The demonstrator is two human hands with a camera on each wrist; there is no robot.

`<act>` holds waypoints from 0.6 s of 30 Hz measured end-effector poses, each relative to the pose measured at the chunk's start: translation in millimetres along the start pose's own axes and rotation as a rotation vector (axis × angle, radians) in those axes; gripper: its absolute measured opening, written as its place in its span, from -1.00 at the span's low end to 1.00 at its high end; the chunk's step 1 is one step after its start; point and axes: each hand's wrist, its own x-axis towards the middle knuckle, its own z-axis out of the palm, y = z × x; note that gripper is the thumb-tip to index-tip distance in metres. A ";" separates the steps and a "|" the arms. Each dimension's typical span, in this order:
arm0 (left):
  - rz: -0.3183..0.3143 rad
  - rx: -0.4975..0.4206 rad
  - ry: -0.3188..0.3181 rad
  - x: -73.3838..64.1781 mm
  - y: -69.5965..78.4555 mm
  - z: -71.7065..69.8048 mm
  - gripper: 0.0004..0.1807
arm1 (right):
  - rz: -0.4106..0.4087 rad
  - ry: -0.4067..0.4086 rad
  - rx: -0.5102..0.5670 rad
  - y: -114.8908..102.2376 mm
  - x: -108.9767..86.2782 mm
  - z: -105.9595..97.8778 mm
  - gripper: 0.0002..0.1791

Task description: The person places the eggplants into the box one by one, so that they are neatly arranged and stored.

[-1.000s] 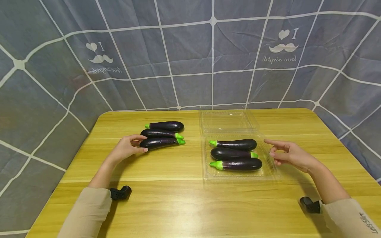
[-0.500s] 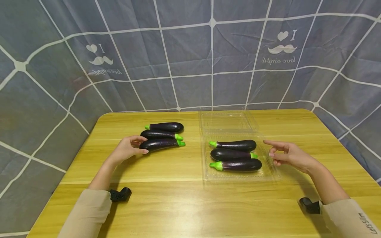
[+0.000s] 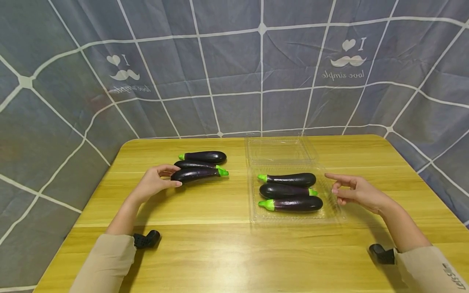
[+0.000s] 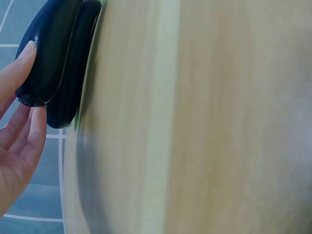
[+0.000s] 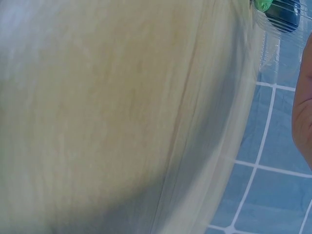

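My left hand (image 3: pixel 155 182) pinches the blunt end of a dark purple eggplant (image 3: pixel 196 175), thumb on the near side and fingers behind. In the left wrist view that eggplant (image 4: pixel 51 48) stands off from a second one (image 4: pixel 78 73) beyond it. Two more eggplants lie behind on the table: the middle one (image 3: pixel 194 164), partly covered, and the far one (image 3: pixel 206 156). Over by the clear plastic clamshell box (image 3: pixel 293 218), my right hand (image 3: pixel 360 193) hovers at its right rim with the index finger extended, holding nothing. Only the edge of that hand (image 5: pixel 304 107) shows in the right wrist view.
Inside the box lie three eggplants (image 3: pixel 287 190) side by side, green stems pointing both ways. Its lid (image 3: pixel 280 149) is folded back toward the far table edge. A grey checked curtain (image 3: pixel 234 73) surrounds the wooden table (image 3: pixel 205 252) behind and at both sides.
The near left eggplant has come up slightly in my left hand and now covers more of the middle one. My right hand and the boxed eggplants have stayed put.
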 end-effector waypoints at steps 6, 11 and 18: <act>0.000 -0.027 -0.001 -0.3 5.3 -2.5 -0.41 | -0.003 -0.003 0.004 -0.1 -0.4 0.2 -0.36; -0.014 -0.059 0.007 -0.5 9.6 -2.5 -0.40 | -0.005 -0.001 0.001 1.1 -0.3 -0.3 -0.38; -0.026 -0.070 0.012 0.9 14.8 -1.7 -0.37 | -0.002 0.006 -0.010 1.1 0.3 -0.6 -0.37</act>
